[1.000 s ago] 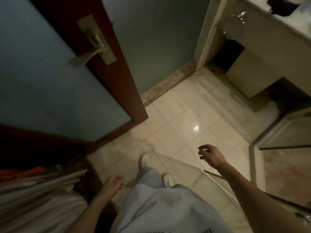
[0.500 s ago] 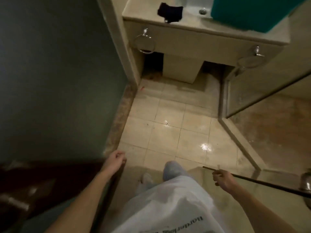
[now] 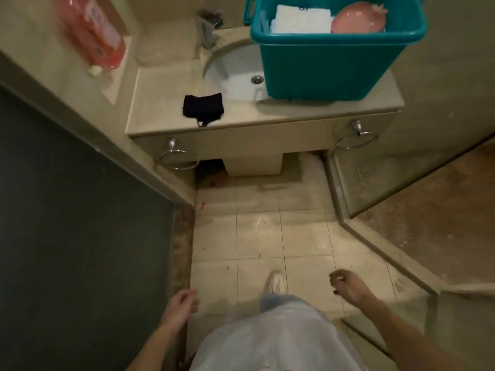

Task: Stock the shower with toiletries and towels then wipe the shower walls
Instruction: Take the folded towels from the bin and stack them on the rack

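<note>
Teal plastic, smooth and rectangular with a rolled rim: that is the tub [image 3: 321,68] I see from the head camera, sitting on the right of the bench [image 3: 160,100] and partly over the oval white basin [image 3: 230,72]. Inside it lie folded white towels [image 3: 301,21] with a nubbly weave, and touching them on the right a rounded, glossy pink item [image 3: 359,21] that I cannot identify. A crumpled black cloth [image 3: 203,107] rests on the pale stone bench near its front edge, just left of the basin. A metal faucet [image 3: 207,30] stands behind the basin. Two chrome towel rings [image 3: 178,159] [image 3: 353,137] hang from the bench's front panel. Up on the left ledge, a translucent pink bottle [image 3: 95,33] shows blurred.

Square beige floor tiles [image 3: 257,236] shine dully below. To the right, a raised stone curb borders the rougher, brown-mottled shower floor [image 3: 442,223].

My left hand [image 3: 182,303] hangs with fingers loosely curled, gripping nothing. My right hand [image 3: 348,286] reaches forward over the tiles, fingers also loosely bent and holding nothing. Both are well apart from the tub. One white shoe [image 3: 276,282] shows between them.
</note>
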### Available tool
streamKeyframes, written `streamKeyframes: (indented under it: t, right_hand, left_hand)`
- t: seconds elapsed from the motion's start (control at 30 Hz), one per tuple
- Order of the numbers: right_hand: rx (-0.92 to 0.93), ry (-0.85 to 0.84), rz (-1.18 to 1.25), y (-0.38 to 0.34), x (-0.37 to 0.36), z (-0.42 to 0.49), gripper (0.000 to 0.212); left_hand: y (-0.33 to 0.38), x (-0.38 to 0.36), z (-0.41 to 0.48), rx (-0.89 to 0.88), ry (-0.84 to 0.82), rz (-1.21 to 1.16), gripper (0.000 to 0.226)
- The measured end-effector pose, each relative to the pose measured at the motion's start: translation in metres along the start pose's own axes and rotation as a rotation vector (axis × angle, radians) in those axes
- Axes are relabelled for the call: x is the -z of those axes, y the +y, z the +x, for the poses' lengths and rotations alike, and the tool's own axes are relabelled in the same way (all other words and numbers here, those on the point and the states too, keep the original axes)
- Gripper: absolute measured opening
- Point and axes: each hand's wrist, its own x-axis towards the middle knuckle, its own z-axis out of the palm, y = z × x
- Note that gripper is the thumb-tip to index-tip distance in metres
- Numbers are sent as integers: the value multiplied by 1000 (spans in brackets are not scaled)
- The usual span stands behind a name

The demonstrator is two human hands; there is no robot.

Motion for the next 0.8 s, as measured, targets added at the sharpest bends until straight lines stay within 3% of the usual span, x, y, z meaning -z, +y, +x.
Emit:
streamKeyframes:
  t: [0.2,0.37,0.53,0.7,0.8]
  right_hand:
    - [215,195,210,-142,82,31,15]
    - [427,398,463,-259,149,32,20]
    - [635,591,493,-351,210,39,21]
    - [708,842,469,-426,245,43,18]
    - [710,897,386,-459,261,48,20]
  left_hand:
    - [115,-11,30,-132,-25,15,14]
    - [256,-19,47,-451,-90,-6,18]
    - [415,-22,63,-778,-227,-18,19]
    - [558,-15,36,-1056,-313,-49,19]
    - [625,-15,18,-1174,-361,-44,18]
